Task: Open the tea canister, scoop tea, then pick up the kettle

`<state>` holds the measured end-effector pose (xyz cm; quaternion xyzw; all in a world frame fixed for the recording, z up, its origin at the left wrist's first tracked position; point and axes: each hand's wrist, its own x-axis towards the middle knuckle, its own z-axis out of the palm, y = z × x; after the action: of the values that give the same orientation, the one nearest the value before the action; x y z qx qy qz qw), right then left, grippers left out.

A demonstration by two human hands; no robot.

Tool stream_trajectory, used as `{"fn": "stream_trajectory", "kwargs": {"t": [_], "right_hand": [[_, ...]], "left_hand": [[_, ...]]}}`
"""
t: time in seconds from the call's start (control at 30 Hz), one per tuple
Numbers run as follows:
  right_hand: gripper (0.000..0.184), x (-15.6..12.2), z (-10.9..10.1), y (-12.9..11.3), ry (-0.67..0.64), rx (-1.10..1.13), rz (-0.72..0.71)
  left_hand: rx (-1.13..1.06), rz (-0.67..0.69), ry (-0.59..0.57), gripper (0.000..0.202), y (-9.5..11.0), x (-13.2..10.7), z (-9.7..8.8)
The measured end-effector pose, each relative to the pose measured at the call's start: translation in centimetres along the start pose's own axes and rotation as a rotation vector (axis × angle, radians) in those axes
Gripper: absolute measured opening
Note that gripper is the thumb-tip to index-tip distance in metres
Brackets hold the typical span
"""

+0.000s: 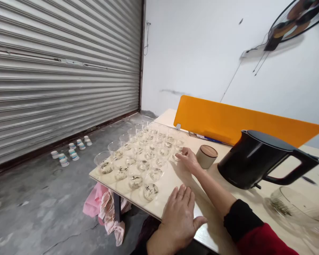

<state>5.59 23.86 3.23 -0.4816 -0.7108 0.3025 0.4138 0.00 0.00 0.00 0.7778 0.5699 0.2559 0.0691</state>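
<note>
My left hand (pixel 179 212) lies flat on the light wooden table (pixel 172 180) near its front edge, fingers stretched out, holding nothing. My right hand (pixel 187 159) reaches forward, its fingertips pinched on the rim of a clear glass cup (pixel 178 153) at the right edge of a block of several clear glass cups (pixel 140 156). Each cup has dark tea leaves in its bottom. A black electric kettle (pixel 257 159) stands to the right of my right arm. A small beige canister with a wooden lid (pixel 206 156) sits just beyond my right hand.
An orange divider panel (pixel 236 120) runs along the table's far side. A large glass bowl (pixel 295 209) with dark leaves sits at the right. Pink cloth (pixel 103 205) hangs below the table corner. Small white cups (pixel 71 150) lie on the concrete floor by a metal roller shutter (pixel 55 71).
</note>
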Motion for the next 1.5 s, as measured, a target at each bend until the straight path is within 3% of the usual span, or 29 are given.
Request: {"fn": "stream_trajectory", "kwargs": {"t": [0.4,0.53,0.63,0.73,0.87,1.0,1.03,1.1,1.2,1.33,1.5], "right_hand": [[0.04,-0.6,-0.3,-0.8,-0.041,-0.019,-0.023],[0.048,-3.8,-2.5,-1.4,0.019,-0.042,-0.017],[0.049,-9.1,-6.2,-2.3,0.03,-0.076,-0.096],[0.036,-15.3,-11.8,-3.5,0.054,-0.216,-0.181],[0.032,-22.5,-22.3,-4.5,0.312,-0.505,-0.173],[0.034,-27.6,-34.0,-3.6,0.713,-0.826,0.002],[0.034,-28.5,-36.4,-3.0,0.735,-0.911,0.049],[0.034,-30.1,-40.1,-1.7,0.641,-1.025,0.082],[0.04,-31.2,-42.2,0.5,0.445,-1.097,0.005],[0.042,-30.6,-41.4,2.6,0.315,-1.072,-0.08],[0.037,-29.3,-40.8,2.8,0.249,-1.043,-0.14]], "left_hand": [[0.042,-0.002,-0.018,0.082,-0.1,0.2,0.2],[0.059,-0.003,-0.02,0.078,0.1,0.0,-0.2],[0.098,0.01,-0.011,0.076,0.0,-0.1,0.0],[0.136,0.035,0.014,0.073,-0.2,-0.3,0.4],[0.189,0.076,0.049,0.069,-0.4,-0.6,0.8],[0.245,0.11,0.057,0.07,-0.7,-0.8,1.1],[0.253,0.118,0.062,0.07,-0.7,-0.8,1.2],[0.265,0.13,0.086,0.071,-0.9,-0.9,1.4],[0.267,0.146,0.112,0.071,-1.2,-1.1,1.8],[0.283,0.156,0.106,0.07,-1.4,-1.2,1.9],[0.312,0.166,0.099,0.067,-1.9,-1.3,2.2]]}}
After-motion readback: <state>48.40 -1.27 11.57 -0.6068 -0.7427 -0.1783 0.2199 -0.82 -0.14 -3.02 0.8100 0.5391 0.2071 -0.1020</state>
